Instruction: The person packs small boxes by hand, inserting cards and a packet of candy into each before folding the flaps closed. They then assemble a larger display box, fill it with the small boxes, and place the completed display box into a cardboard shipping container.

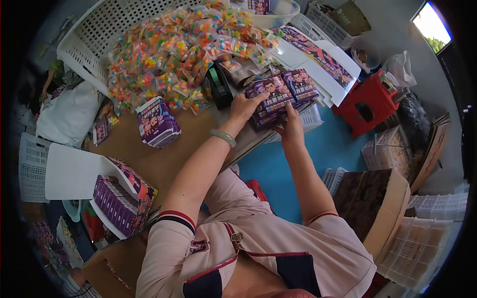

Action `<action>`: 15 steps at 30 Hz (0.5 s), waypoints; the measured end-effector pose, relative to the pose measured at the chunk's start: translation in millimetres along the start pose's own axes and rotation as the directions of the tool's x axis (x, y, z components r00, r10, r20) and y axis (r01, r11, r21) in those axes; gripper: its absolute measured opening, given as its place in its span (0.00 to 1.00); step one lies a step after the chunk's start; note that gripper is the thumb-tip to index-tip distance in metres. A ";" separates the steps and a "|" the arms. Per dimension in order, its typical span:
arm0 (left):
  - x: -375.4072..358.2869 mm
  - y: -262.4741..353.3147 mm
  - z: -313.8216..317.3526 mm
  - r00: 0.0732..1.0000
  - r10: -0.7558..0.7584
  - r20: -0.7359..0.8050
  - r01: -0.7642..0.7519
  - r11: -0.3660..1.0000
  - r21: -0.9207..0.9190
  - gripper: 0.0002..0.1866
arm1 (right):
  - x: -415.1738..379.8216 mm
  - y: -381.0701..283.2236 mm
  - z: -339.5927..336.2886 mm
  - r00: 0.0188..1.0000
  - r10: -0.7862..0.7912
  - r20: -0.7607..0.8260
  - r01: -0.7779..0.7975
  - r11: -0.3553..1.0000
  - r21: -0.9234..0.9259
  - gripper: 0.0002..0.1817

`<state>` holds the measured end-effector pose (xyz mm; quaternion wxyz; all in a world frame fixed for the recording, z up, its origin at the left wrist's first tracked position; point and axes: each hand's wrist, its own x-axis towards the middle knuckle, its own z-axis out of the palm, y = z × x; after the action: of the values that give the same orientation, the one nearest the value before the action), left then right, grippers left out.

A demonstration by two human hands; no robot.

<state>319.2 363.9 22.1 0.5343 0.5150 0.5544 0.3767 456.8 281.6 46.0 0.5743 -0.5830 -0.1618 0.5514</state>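
Observation:
Near the table's front edge, my left hand (243, 107) grips the left side of a stack of purple printed packs (273, 99), its thumb on the top one. My right hand (291, 129) closes on the front right side of this stack, fingertips partly hidden beneath. Just behind it lies a second stack of the same packs (301, 85). To the left of my left hand is a black tape dispenser (218, 87) with green tape. Another purple stack (158, 122) rests farther left on the brown tabletop (191, 134).
A heap of small clear bags of colourful candy (169, 54) spills from a white basket (82, 54). An open display box (124, 198) holds a row of purple packs at the left. Printed sheets (318, 54) lie at the back right, near a red plastic stool (367, 104).

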 end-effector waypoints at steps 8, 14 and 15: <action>-45.0 -11.9 -10.9 0.997 0.029 -0.074 -0.044 0.977 -0.207 0.31 | -22.9 22.0 -9.4 0.991 -0.033 0.131 0.017 0.992 0.129 0.15; -119.8 22.1 -96.2 0.861 0.507 -0.037 -0.506 0.862 0.031 0.40 | -68.4 37.0 8.9 0.852 -0.062 0.520 -0.019 0.989 0.149 0.24; -136.3 30.2 -114.3 0.794 0.607 -0.038 -0.583 0.777 0.240 0.41 | -72.0 43.9 16.7 0.776 -0.125 0.618 0.098 0.992 0.078 0.25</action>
<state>198.4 252.0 95.8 0.2964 0.6965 0.4298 0.4923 398.9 218.0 46.1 0.5326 -0.3463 -0.3648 0.6807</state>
